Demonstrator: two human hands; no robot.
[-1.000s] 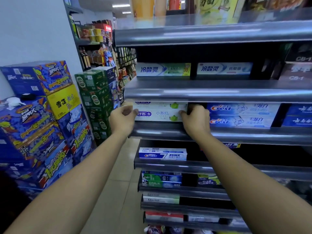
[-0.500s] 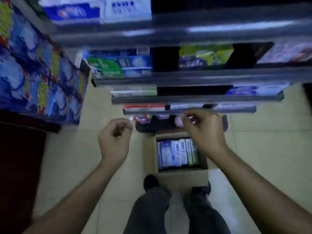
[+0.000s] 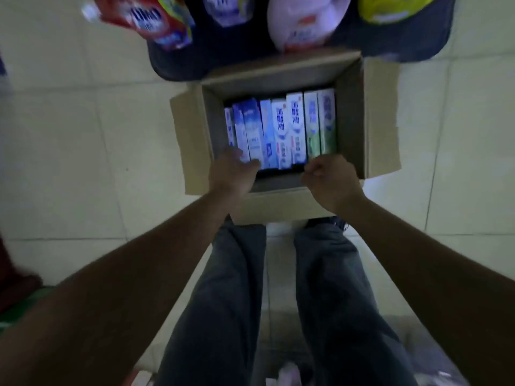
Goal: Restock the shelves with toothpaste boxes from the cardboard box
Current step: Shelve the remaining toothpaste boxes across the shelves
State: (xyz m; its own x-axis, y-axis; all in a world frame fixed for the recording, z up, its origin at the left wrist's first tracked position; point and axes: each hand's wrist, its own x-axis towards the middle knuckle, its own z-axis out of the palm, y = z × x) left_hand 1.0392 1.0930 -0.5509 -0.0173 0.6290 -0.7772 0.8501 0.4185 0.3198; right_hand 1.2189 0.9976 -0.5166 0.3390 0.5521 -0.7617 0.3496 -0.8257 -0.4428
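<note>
The person is bending over the open cardboard box (image 3: 351, 121) on the tiled floor (image 3: 83, 135), just in front of their jeans-clad legs (image 3: 231, 288), and is working on the pick-up step: fetching more stock to carry up to the shelves.

The toothpaste boxes (image 3: 281, 132) are sitting inside the carton in one tight row, side by side. Each is lying with its long axis running straight away from the person, near ends under the hands and far ends pointing towards the bright pouches (image 3: 156, 20) beyond.

The left hand (image 3: 232, 174) is reaching in with fingers fairly straight, touching the near ends of the blue cartons (image 3: 250, 129), not wrapped round any. The right hand (image 3: 330, 179) is curled just beside the near ends of the green cartons (image 3: 320, 123); whether it is pinching one I cannot tell.

Next, I judge, the fingers need to work into the packed row, close round a carton or two by the near end, and lift them clear.
</note>
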